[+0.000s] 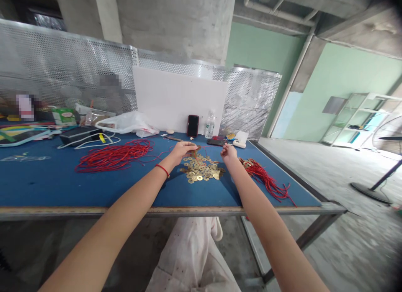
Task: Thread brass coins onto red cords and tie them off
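My left hand (184, 151) is closed in a pinch on brass coins (197, 150) with holes in their middles, above a loose pile of like coins (201, 171) on the blue table. A thin red cord (205, 147) runs from these coins toward my right hand (228, 152), whose fingers are pinched together at its end. To the left lies a big bundle of red cords (116, 156). Beyond my right wrist, more red cords (266, 179) lie with coins (249, 162) gathered at their far end.
A phone (193, 126) and a water bottle (210, 125) stand against the white board (176, 97). White plastic bags (128, 122) and a black box (80, 136) with a white cable sit at the back left. The table's front edge (201, 210) runs below my forearms.
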`<state>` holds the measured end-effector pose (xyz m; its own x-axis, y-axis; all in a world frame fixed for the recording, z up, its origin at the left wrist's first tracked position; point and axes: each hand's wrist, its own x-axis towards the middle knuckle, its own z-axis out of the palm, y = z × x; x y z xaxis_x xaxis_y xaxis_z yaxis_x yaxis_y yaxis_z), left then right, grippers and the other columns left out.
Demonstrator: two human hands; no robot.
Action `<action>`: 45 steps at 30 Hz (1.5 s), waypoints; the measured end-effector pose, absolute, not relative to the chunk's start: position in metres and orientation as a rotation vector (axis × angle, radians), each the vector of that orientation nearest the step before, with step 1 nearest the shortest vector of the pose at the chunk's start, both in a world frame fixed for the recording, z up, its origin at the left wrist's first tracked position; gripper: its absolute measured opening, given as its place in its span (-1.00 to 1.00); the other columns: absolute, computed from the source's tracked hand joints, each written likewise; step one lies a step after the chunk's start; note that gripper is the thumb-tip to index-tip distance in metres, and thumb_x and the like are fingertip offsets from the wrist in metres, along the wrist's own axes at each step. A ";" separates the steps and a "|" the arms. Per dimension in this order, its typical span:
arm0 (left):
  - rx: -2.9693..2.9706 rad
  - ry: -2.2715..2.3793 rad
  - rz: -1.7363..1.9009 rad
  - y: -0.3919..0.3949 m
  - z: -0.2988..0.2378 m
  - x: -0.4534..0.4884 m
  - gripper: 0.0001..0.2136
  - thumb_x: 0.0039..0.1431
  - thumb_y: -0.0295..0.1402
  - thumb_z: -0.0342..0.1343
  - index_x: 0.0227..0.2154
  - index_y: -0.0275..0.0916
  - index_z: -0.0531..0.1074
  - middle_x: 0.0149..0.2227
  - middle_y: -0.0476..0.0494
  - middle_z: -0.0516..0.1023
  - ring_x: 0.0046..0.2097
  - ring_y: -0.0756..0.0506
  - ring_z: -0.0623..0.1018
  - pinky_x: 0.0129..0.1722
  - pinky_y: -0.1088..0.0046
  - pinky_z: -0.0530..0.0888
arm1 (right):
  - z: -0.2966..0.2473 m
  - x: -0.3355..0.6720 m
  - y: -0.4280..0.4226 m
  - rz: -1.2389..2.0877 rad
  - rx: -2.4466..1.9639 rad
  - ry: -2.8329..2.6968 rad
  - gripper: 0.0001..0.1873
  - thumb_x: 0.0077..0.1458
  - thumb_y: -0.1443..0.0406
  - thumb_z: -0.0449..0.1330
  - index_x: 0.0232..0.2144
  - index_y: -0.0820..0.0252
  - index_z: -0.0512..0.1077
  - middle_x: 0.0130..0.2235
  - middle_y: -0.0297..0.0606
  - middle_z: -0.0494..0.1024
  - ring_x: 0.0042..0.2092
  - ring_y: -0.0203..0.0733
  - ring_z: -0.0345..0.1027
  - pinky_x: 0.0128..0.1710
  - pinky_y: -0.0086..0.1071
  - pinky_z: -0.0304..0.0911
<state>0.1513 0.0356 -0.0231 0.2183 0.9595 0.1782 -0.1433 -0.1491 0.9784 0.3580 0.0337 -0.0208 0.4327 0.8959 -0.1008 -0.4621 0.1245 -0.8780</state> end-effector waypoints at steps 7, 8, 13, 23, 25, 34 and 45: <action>1.291 0.852 0.986 0.032 -0.022 0.151 -0.72 -0.36 -0.36 0.38 -0.50 -0.34 0.50 -0.51 -0.17 0.53 -0.46 -0.05 0.51 -0.41 0.43 0.43 | -0.020 0.357 0.036 0.856 -0.963 -0.494 -0.86 0.06 0.39 0.03 -0.38 0.11 0.09 -0.47 -0.39 0.44 -0.49 -0.39 0.35 -0.48 -0.53 0.27; 1.294 0.856 0.979 0.032 -0.023 0.151 -0.72 -0.36 -0.36 0.38 -0.50 -0.34 0.50 -0.50 -0.18 0.54 -0.45 -0.05 0.52 -0.40 0.43 0.43 | -0.020 0.353 0.035 0.831 -0.962 -0.534 -0.84 0.04 0.39 0.04 -0.34 0.11 0.10 -0.42 -0.37 0.46 -0.44 -0.38 0.37 -0.45 -0.52 0.28; 1.347 0.850 0.959 0.031 -0.025 0.150 -0.73 -0.33 -0.31 0.37 -0.51 -0.33 0.51 -0.50 -0.18 0.54 -0.44 -0.05 0.51 -0.40 0.45 0.40 | -0.027 0.325 0.030 0.722 -0.958 -1.153 -0.72 -0.06 0.31 0.17 -0.24 0.15 0.25 -0.26 -0.30 0.49 -0.21 -0.30 0.37 -0.24 -0.47 0.26; 1.341 0.856 0.944 0.036 -0.027 0.148 -0.73 -0.37 -0.36 0.39 -0.52 -0.33 0.52 -0.48 -0.14 0.53 -0.45 -0.01 0.47 -0.43 0.49 0.36 | -0.040 0.321 0.028 0.584 -1.137 -1.850 -0.60 0.04 0.05 0.06 -0.64 0.21 0.28 -0.65 -0.41 0.22 -0.52 -0.34 0.11 -0.52 -0.48 0.02; 1.328 0.820 0.927 0.036 -0.027 0.149 -0.72 -0.35 -0.33 0.39 -0.49 -0.33 0.52 -0.47 -0.14 0.52 -0.44 -0.01 0.48 -0.43 0.50 0.37 | -0.038 0.323 0.029 0.510 -1.140 -1.819 -0.62 0.04 0.08 0.07 -0.65 0.21 0.26 -0.64 -0.41 0.18 -0.52 -0.35 0.07 -0.52 -0.48 -0.02; 1.449 0.775 0.836 0.032 -0.029 0.152 -0.64 -0.19 -0.19 0.34 -0.32 -0.29 0.50 -0.42 -0.14 0.52 -0.46 0.01 0.47 -0.47 0.51 0.36 | -0.036 0.316 0.022 0.612 -0.962 -1.796 -0.77 0.08 0.22 0.04 -0.23 0.19 0.35 -0.61 -0.45 0.26 -0.55 -0.32 0.13 -0.52 -0.48 0.04; 1.775 0.877 0.749 0.021 -0.022 0.155 -0.76 -0.26 -0.28 0.34 -0.49 -0.30 0.56 -0.59 -0.10 0.50 -0.58 0.00 0.38 -0.57 0.48 0.29 | -0.037 0.335 0.028 0.680 -1.253 -2.092 -0.96 -0.18 0.39 0.18 -0.55 0.25 0.44 -0.58 -0.41 0.39 -0.50 -0.34 0.18 -0.47 -0.47 0.07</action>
<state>0.1549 0.0206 -0.0221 0.5488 0.8303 0.0968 0.2257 -0.2587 0.9392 0.3346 0.0282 -0.0366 -0.3736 0.8982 0.2317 0.5904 0.4229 -0.6874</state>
